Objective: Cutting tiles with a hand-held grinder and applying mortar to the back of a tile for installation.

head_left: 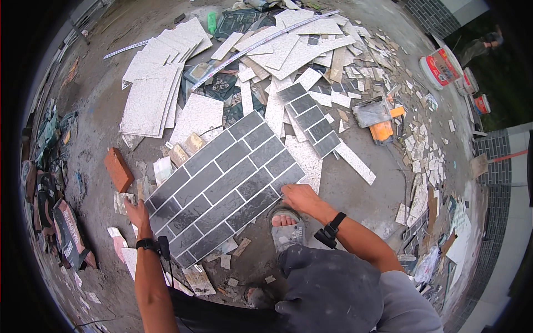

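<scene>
A large dark grey tile (225, 172) with a white-lined brick pattern lies at a slant in front of me, over broken tile pieces. At its left edge, my left hand (139, 215) is closed on the rim, with part of the fingers hidden. My right hand (301, 198) grips the right corner with curled fingers. Just below that corner is my sandalled foot (286, 230). Beyond the tile, a narrower cut strip of the same brick pattern (310, 121) rests on white speckled offcuts.
Stacked white speckled tiles (150, 100) stand far left, near a tape measure (261, 43). An orange power tool (381, 131) sits on the right among shards. A red brick (119, 170) lies left, buckets (440, 67) stand far right, and crumpled bags (69, 233) edge the left.
</scene>
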The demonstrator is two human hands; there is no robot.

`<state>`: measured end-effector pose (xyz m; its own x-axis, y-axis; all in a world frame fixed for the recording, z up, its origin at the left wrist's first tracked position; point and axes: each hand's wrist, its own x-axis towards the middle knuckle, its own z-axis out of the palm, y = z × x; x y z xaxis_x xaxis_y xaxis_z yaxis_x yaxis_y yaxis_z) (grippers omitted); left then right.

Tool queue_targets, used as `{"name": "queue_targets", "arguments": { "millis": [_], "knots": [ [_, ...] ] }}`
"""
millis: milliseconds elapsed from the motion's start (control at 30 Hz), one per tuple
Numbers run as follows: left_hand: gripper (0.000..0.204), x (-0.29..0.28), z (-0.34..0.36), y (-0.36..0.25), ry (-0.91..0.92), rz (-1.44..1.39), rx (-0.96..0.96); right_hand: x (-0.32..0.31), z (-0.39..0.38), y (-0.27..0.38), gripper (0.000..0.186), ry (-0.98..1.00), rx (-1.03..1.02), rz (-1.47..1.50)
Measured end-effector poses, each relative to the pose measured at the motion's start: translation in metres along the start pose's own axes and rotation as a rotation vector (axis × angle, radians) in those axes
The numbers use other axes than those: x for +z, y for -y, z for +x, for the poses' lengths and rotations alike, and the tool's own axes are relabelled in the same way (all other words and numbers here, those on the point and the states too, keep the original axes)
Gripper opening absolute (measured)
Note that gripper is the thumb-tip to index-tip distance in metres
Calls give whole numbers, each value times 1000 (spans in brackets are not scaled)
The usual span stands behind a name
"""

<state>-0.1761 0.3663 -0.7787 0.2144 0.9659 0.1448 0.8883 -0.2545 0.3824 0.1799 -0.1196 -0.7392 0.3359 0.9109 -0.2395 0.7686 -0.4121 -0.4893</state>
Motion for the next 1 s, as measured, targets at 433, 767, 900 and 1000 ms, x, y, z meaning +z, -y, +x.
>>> {"name": "queue_targets", "arguments": {
  "millis": [433,767,900,1000],
  "knots": [
    [140,16,-152,-270,789,405,564,-237,-79,-194,29,-655,774,-65],
    [140,21,-159,-260,887,467,491,-254,-70,-386,52,-855,1087,-86],
    [134,25,-157,-288,845,405,561,-273,-92,-472,58,-830,1031,-5],
    [135,33,-150,-288,854,416,536,-281,-89,-515,59,-728,1041,126]
  ]
}}
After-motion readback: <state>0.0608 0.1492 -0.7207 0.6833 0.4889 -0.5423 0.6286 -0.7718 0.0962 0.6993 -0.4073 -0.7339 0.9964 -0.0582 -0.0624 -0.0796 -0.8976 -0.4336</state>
